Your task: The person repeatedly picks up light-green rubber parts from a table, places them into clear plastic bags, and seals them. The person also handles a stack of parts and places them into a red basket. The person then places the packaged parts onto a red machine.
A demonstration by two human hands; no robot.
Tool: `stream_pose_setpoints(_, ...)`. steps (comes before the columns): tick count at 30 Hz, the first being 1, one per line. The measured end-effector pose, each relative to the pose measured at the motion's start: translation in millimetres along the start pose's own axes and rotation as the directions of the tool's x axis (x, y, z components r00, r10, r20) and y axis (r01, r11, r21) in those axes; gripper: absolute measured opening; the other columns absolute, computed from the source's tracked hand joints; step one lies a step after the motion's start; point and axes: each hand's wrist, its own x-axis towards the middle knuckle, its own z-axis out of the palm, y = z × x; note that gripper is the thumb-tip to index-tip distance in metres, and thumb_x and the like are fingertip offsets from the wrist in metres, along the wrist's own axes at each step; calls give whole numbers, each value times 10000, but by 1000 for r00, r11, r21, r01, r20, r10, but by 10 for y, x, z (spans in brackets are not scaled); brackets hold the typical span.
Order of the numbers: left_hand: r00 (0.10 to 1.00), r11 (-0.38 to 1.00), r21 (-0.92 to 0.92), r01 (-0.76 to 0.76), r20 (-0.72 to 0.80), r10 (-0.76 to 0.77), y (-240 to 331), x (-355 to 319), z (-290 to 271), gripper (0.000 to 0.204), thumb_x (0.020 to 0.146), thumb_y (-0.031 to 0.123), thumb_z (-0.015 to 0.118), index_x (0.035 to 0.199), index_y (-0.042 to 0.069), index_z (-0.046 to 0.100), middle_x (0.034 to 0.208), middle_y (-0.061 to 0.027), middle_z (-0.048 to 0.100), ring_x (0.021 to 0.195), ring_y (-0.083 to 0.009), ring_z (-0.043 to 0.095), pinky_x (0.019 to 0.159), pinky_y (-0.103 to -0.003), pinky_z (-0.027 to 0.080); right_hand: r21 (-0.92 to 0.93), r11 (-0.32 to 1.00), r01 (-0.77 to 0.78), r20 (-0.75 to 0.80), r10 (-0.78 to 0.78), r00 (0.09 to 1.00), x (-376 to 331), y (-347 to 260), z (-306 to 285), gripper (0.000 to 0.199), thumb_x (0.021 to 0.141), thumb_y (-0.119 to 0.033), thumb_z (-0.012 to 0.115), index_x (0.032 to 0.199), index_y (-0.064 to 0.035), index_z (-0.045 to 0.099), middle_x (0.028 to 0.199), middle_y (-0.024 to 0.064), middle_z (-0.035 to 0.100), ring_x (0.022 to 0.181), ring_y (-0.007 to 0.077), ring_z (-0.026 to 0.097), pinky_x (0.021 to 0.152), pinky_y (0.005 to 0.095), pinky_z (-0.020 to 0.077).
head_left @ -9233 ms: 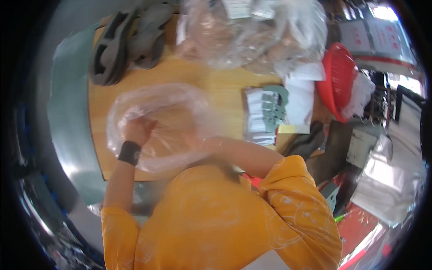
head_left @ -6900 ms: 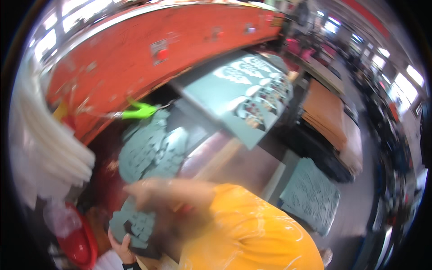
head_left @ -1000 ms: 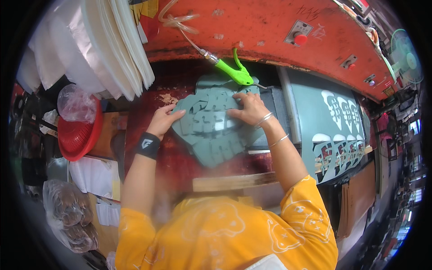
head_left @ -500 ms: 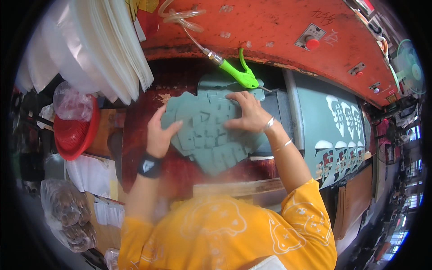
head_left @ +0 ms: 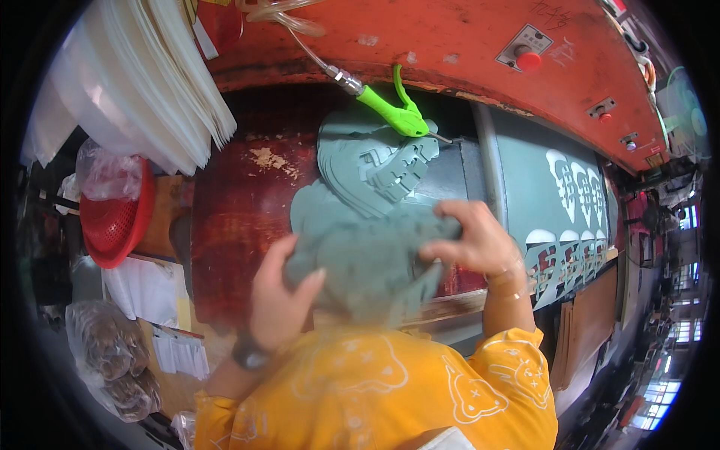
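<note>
Between my two hands is a bundle of thin grey-green cut sheet pieces (head_left: 367, 259), blurred by motion and held close to my body. My left hand (head_left: 281, 300) grips its left side, thumb on top. At its right edge my right hand (head_left: 476, 244) closes on it with thumb and fingers. Behind the bundle, a stack of similar grey-green cut-out pieces (head_left: 360, 169) lies on the dark red board (head_left: 240, 217). A bright green air blow gun (head_left: 394, 112) rests with its nozzle over that stack.
To the right lies a grey-green sheet (head_left: 517, 172) with cut-out openings. A red machine front (head_left: 442, 45) with buttons spans the back. At left are hanging translucent plastic sheets (head_left: 135, 82), a red basket (head_left: 116, 225), papers (head_left: 146, 292) and a plastic-wrapped bundle (head_left: 109, 345).
Both hands have drawn the bundle of cut pieces toward my body, off the board's middle. The stack behind it and wood-coloured crumbs on the board now show more.
</note>
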Motion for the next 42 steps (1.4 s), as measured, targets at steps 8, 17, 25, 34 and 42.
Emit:
stream_pose_setpoints(8, 980, 967, -165, 193, -17, -198, -792, 524, 173, 763, 824, 165, 690, 1413, -47, 255, 1435, -222, 322, 1320, -273, 348, 1078, -363, 293, 24, 983, -185, -24, 185, 982, 349, 776, 377, 750, 685, -380, 779, 1234, 30, 473, 1218, 234, 537, 1132, 315, 525, 959, 365, 414)
stream_pose_setpoints(17, 868, 813, -378, 442, 411, -280, -600, 530, -53, 690, 821, 69, 670, 1403, -24, 312, 1184, -79, 586, 1069, -144, 549, 938, -277, 427, 97, 969, -225, 326, 183, 927, -31, 593, 474, 854, 666, -398, 806, 1286, 60, 438, 1164, 231, 558, 1096, 304, 544, 951, 359, 428)
stream_pose_setpoints(25, 908, 839, -410, 358, 361, -211, -562, 317, -27, 853, 692, 52, 763, 1401, -1, 292, 1355, -107, 423, 1248, -194, 419, 1028, -341, 365, 386, 917, -99, 126, 53, 991, -354, 511, 785, 774, 676, -257, 799, 1290, -7, 399, 1271, 178, 468, 1181, 259, 457, 1017, 362, 363)
stream_pose_setpoints(34, 908, 667, -616, 419, 276, -316, -659, -288, -138, 716, 949, 351, 483, 1500, 244, 38, 1468, -134, 296, 1302, -234, 373, 1073, -409, 325, 348, 907, 236, 411, -374, 831, -319, -175, 567, 698, 653, -229, 777, 1247, -93, 437, 1132, 139, 577, 1029, 309, 588, 868, 377, 473)
stream_pose_setpoints(42, 899, 719, -623, -308, -438, 5, -436, -511, -482, 856, 831, 228, 657, 1450, 19, 105, 1256, -149, 487, 1092, -262, 539, 947, -405, 462, 204, 826, 525, 134, -555, 821, 294, -442, 603, 780, 612, -136, 777, 1307, -43, 434, 1183, 156, 561, 1060, 320, 561, 919, 390, 455)
